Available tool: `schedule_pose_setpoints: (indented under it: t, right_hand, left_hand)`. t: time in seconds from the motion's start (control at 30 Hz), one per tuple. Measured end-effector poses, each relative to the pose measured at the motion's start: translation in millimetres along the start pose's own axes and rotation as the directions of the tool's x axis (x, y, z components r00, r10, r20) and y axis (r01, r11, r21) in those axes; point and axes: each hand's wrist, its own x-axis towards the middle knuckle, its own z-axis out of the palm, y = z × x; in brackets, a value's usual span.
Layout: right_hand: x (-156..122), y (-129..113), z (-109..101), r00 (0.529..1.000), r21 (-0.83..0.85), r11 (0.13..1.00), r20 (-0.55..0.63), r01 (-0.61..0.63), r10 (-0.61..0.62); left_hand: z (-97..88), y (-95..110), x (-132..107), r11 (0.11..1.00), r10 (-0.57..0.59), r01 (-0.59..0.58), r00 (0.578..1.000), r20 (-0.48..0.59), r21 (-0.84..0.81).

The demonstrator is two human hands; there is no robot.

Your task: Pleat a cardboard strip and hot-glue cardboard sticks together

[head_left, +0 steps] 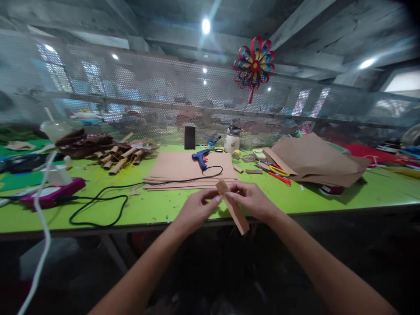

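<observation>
Between my two hands is a folded strip of brown kraft paper (236,214), tilted with its lower end hanging past the table edge. My left hand (198,208) pinches the strip's upper left side between thumb and fingers. On the other side, my right hand (252,199) grips it near the top, thumb lying across it. Just beyond my hands lies a stack of brown paper sheets (173,168). A blue hot glue gun (200,159) with a red trigger rests on that stack, its black cord trailing left.
Rolled brown paper tubes (120,162) are piled at the left, near a purple power strip (54,192). To the right are scissors (278,170), red-handled pliers (278,178) and large brown sheets (318,157). A white bottle (232,140) and black phone (189,138) stand behind.
</observation>
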Motion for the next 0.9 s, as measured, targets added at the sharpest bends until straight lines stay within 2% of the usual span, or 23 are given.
schedule_pose_setpoints:
  t: [0.03, 0.07, 0.1, 0.13, 0.2, 0.23, 0.3, 0.4, 0.53, 0.7, 0.8, 0.9]
  right_hand:
    - [5, 0, -4, 0.997, -0.118, 0.993, 0.075, 0.017, -0.009]
    - [11, 0, -8, 0.986, -0.235, 0.971, 0.167, 0.053, -0.014]
    - [19, 0, -10, 0.965, -0.331, 0.937, 0.261, 0.109, -0.021]
    - [27, 0, -12, 0.936, -0.398, 0.900, 0.351, 0.175, -0.027]
    - [43, 2, -12, 0.878, -0.455, 0.848, 0.478, 0.270, -0.023]
    - [50, 3, -11, 0.857, -0.460, 0.838, 0.516, 0.294, -0.017]
    - [62, 8, -7, 0.833, -0.452, 0.838, 0.553, 0.306, -0.006]
    - [67, 17, -1, 0.825, -0.446, 0.840, 0.566, 0.308, -0.002]
    - [58, 23, 3, 0.857, -0.449, 0.840, 0.514, 0.306, -0.038]
    - [41, 25, -11, 0.870, -0.440, 0.830, 0.483, 0.343, -0.104]
    - [37, 31, -19, 0.894, -0.416, 0.860, 0.438, 0.297, -0.097]
    - [36, 38, -17, 0.920, -0.386, 0.893, 0.385, 0.233, -0.074]
  left_hand:
    - [-10.4, 1, 6, 0.990, 0.069, -0.056, 0.993, -0.095, 0.126]
    - [-19.4, 3, 13, 0.959, 0.183, -0.147, 0.974, -0.135, 0.242]
    - [-26.7, 3, 20, 0.910, 0.278, -0.234, 0.957, -0.086, 0.344]
    - [-32.0, 3, 28, 0.866, 0.319, -0.290, 0.948, -0.004, 0.408]
    - [-37.4, 2, 40, 0.849, 0.222, -0.307, 0.946, 0.238, 0.431]
    - [-38.3, 0, 44, 0.856, 0.167, -0.288, 0.940, 0.297, 0.429]
    - [-38.9, -5, 49, 0.863, 0.090, -0.244, 0.936, 0.341, 0.442]
    - [-39.1, -14, 49, 0.853, 0.052, -0.218, 0.939, 0.340, 0.474]
    - [-36.6, -22, 43, 0.861, 0.087, -0.233, 0.943, 0.321, 0.451]
    - [-32.7, -29, 36, 0.873, 0.130, -0.236, 0.956, 0.263, 0.427]
    - [-33.2, -31, 33, 0.852, 0.146, -0.253, 0.956, 0.255, 0.459]
    - [-32.5, -27, 37, 0.809, 0.119, -0.258, 0.952, 0.283, 0.528]
